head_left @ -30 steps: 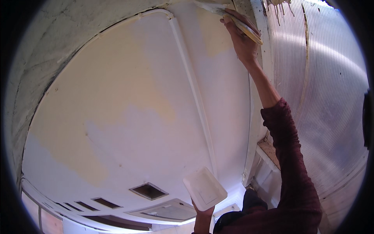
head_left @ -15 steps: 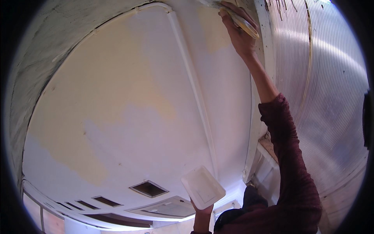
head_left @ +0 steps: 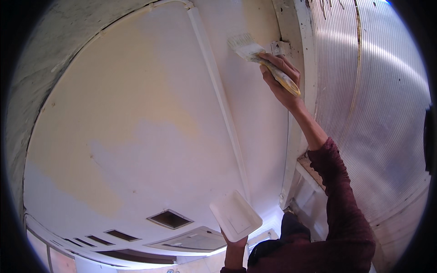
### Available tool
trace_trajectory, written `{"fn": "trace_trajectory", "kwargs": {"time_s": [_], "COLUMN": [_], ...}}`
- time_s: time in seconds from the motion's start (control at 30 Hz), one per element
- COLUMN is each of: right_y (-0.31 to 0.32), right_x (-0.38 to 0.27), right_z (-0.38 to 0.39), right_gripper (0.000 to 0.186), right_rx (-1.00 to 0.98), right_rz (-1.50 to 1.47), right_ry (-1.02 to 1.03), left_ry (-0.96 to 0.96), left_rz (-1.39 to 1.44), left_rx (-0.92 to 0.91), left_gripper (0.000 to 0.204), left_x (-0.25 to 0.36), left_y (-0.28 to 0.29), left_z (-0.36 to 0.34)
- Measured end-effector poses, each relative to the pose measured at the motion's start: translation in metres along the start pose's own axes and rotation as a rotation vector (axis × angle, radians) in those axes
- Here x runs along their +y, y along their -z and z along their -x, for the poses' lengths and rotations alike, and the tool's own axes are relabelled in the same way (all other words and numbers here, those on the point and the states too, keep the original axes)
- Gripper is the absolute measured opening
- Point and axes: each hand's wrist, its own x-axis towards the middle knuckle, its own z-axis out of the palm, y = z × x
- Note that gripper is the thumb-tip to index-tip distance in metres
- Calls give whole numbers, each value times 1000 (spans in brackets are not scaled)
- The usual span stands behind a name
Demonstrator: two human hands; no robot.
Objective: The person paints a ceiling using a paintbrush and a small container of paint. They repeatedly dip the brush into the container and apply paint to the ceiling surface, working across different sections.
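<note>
My right hand (head_left: 283, 78) is wrapped round the yellowish handle of a wide paintbrush (head_left: 248, 49). Its paint-whitened bristles point up and left, over the wall (head_left: 182, 150) between a vertical pipe and a corner post. Whether the bristle tips touch the surface is hard to tell. Low in the middle, my left hand (head_left: 235, 245) grips a shallow white rectangular tray (head_left: 236, 216) from below, with most of its fingers hidden behind it. The wall is partly cream and partly whitish, with uneven borders between the two tones.
A white vertical pipe (head_left: 218, 91) runs down the wall, bending at the top. Right of the brush stand a pale post (head_left: 306, 68) and ribbed translucent sheeting (head_left: 378, 104). A dark square opening (head_left: 170, 219) and several slots lie lower in the wall. Rough grey surface (head_left: 50, 59) borders the left.
My right hand has come down with the paintbrush, from the top edge of the picture to beside the pipe. My left hand and the tray have hardly moved.
</note>
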Motion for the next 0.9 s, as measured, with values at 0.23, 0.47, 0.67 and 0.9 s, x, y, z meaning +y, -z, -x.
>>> {"fn": "trace_trajectory", "kwargs": {"time_s": [0.23, 0.47, 0.67, 0.9], "right_y": [42, 16, -5, -2], "right_x": [-25, 16, 16, 1], "right_z": [-31, -148, -166, -58], "right_gripper": [23, 26, 25, 23], "right_rx": [-286, -212, 40, 61], "right_rz": [-18, -183, -382, -18], "right_ry": [-460, -274, -133, -5], "left_ry": [-35, -45, -73, -39], "left_rz": [-31, -96, -180, -72], "left_rx": [8, 5, 108, 62], "left_gripper": [58, 57, 56, 55], "left_x": [-2, -2, -4, -3], "left_y": [-8, 1, -8, -8], "left_z": [3, 4, 5, 8]}}
